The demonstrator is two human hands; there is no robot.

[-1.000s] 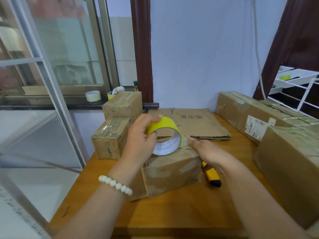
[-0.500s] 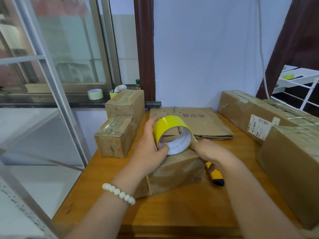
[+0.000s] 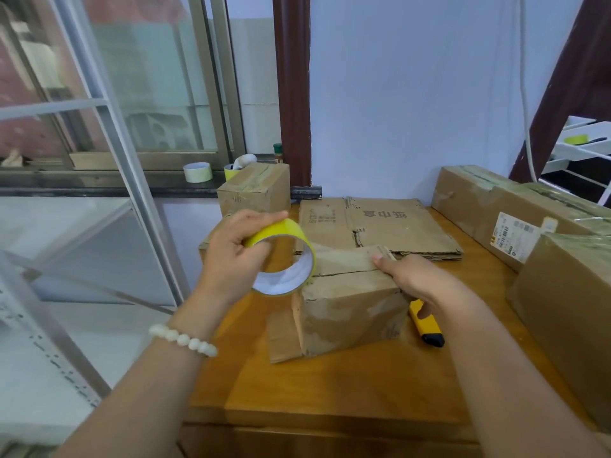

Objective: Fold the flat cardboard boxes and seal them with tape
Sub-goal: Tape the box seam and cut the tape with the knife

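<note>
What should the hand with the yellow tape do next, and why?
Probably pull the tape roll in the left hand a bit farther left and down, laying the strip over the box top. The right hand grips the box's right end, thumb pressing the tape's end on top, and the roll hovers at the box's left, strip stretched between.

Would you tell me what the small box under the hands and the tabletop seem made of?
The small box looks like brown corrugated cardboard, matte and creased, with ragged flap edges. The tabletop seems varnished wood, orange-brown, faintly glossy.
</note>
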